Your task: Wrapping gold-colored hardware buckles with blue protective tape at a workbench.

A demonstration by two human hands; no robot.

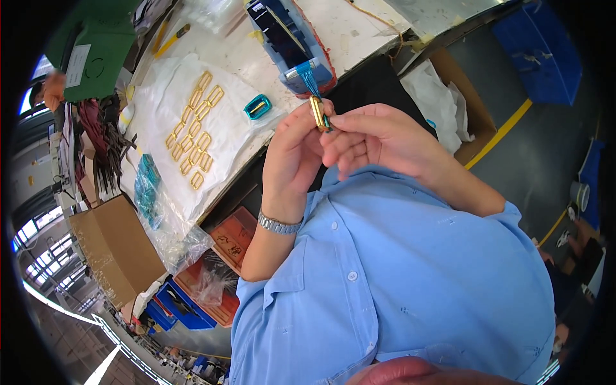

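Observation:
A gold rectangular buckle [317, 111] is held upright at the table's edge, pinched between the thumb and fingers of my left hand [294, 144]. My right hand [378, 135] is closed at the buckle's lower right, its thumb and forefinger together on a bit of teal strip there; the other fingers curl loosely. Just beyond the buckle, teal strips [308, 78] hang over the front of a blue-grey device [298, 38] on the table. Left of my hands lies a buckle wrapped in teal [258, 107]. Several bare gold buckles [194, 129] are spread in rows on white sheeting [221, 138].
A bag of teal pieces [147, 189] lies at the table's left edge, above a cardboard box [117, 247]. An orange-red bin [234, 234] stands below the table edge. To the right are an open carton [478, 138] with white wrapping and a blue bin [539, 54]. Yellow-handled tools [172, 41] lie at the back.

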